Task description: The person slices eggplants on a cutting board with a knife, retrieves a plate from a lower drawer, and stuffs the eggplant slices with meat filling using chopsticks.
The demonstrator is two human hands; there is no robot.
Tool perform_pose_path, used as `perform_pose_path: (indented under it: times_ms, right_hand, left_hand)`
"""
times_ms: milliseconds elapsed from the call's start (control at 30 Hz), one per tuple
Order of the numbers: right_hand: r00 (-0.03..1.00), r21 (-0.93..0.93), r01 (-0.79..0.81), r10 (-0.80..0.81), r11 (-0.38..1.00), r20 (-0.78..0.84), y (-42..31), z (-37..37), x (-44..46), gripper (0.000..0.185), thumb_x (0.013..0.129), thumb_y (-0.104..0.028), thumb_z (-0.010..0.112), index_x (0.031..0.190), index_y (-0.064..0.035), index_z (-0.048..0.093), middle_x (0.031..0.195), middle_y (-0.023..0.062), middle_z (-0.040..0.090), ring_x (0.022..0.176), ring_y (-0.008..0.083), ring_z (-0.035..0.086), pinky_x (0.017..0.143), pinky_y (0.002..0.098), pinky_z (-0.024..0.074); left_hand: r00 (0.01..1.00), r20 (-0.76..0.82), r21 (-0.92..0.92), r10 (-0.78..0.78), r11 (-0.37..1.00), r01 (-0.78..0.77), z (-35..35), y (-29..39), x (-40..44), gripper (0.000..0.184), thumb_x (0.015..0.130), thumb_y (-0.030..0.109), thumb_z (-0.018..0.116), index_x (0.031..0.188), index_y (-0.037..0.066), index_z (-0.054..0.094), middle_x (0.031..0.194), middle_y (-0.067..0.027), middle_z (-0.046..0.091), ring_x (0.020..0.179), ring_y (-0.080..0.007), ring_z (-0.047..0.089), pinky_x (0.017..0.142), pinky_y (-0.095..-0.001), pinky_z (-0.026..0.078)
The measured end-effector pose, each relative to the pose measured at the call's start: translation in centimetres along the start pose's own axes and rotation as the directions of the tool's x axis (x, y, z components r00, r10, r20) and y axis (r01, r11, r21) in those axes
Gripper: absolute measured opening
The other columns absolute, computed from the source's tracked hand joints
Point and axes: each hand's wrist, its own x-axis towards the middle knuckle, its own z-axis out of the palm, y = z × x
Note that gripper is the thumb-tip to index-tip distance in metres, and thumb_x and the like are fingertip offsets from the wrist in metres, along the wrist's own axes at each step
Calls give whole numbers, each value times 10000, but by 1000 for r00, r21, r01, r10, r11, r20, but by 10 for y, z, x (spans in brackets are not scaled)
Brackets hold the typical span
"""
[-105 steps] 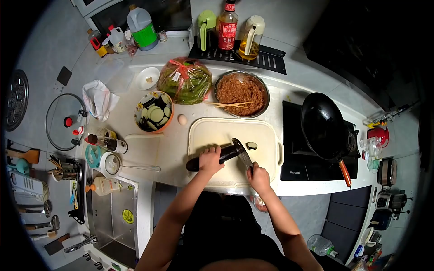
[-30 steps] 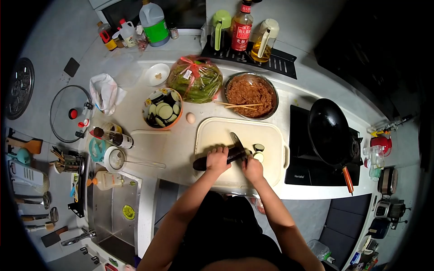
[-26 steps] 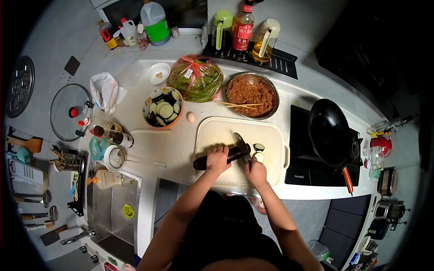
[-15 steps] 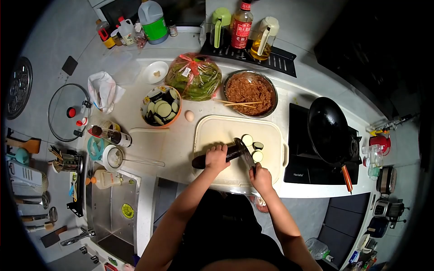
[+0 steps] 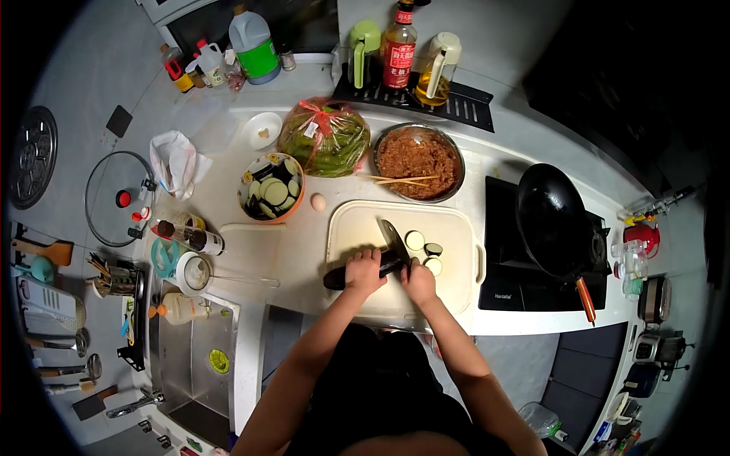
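Observation:
My left hand [image 5: 365, 270] is wrapped over a long dark eggplant [image 5: 337, 279], pressing it on the cream cutting board [image 5: 357, 220]. My right hand [image 5: 418, 283] grips a knife [image 5: 393, 238] by its handle, which is mostly hidden in the fingers. The blade lies across the eggplant's right end, close beside my left fingers. To the right of the blade, several cut slices [image 5: 415, 241] rest on the board, pale inside with dark skin.
Behind the board stand a metal bowl of minced filling [image 5: 418, 156] with chopsticks across it, a bag of green vegetables [image 5: 327, 140], an egg [image 5: 318, 202] and a bowl of slices [image 5: 270, 190]. A wok [image 5: 551, 220] sits on the stove at right; the sink [image 5: 190, 357] is lower left.
The knife and my right hand have moved left, with the blade now across the eggplant's right end. My left hand keeps its hold. The view has shifted slightly.

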Motion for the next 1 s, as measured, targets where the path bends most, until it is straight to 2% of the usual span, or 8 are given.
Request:
perform_pose_path:
  times_ms: [133, 233, 333, 467, 567, 1000]
  right_hand:
    - [998, 9, -55, 56, 998, -29, 17, -20, -16, 216, 757, -165, 557, 822, 36, 514, 631, 227, 581, 589, 383, 582, 555, 459, 479]
    - [994, -25, -103, 103, 994, -23, 33, -34, -26, 222, 756, -156, 560, 828, 49, 516, 627, 245, 574, 589, 387, 582, 559, 458, 477]
    - [995, 3, -84, 84, 996, -49, 34, -37, -36, 225, 764, -164, 559, 817, 50, 518, 615, 246, 570, 585, 387, 580, 558, 453, 477]
    - [999, 17, -6, 7, 1000, -47, 10, -55, -47, 224, 774, -169, 553, 808, 49, 517, 599, 239, 566, 574, 383, 578, 549, 446, 477]
    - [1000, -9, 5, -5, 1000, -25, -1, -62, -51, 207, 780, -171, 550, 774, 33, 515, 584, 230, 564, 561, 378, 577, 542, 441, 478]
    - [999, -15, 37, -37, 999, 37, -3, -55, -34, 200, 768, -159, 554, 750, 38, 528, 609, 240, 565, 572, 392, 573, 550, 447, 479]
  left_hand:
    - [1000, 21, 2, -17, 1000, 17, -11, 3, -2, 636, 583, 367, 726, 1080, 75, 458, 998, -106, 542, 921, -273, 535, 830, -428, 406]
    - [999, 10, 153, -37, 988, 35, -23, 8, -11, 667, 587, 383, 726, 1115, 85, 448, 1011, -118, 540, 947, -287, 526, 875, -471, 377]
    - [992, 89, 118, -87, 990, 76, -14, 4, -7, 680, 593, 396, 723, 1138, 102, 443, 1009, -124, 538, 969, -289, 518, 894, -494, 361]
    - [997, 57, 38, -46, 998, 44, -9, 4, -5, 668, 575, 367, 727, 1129, 111, 456, 1018, -105, 533, 952, -272, 521, 839, -448, 397]
    - [997, 56, 44, -49, 998, 46, -13, 6, -5, 665, 571, 357, 727, 1128, 110, 460, 1018, -95, 530, 941, -264, 523, 810, -426, 411]
    - [999, 30, 39, -28, 999, 27, -10, 5, -5, 629, 588, 356, 723, 1105, 106, 464, 1008, -104, 532, 930, -272, 525, 830, -438, 407]
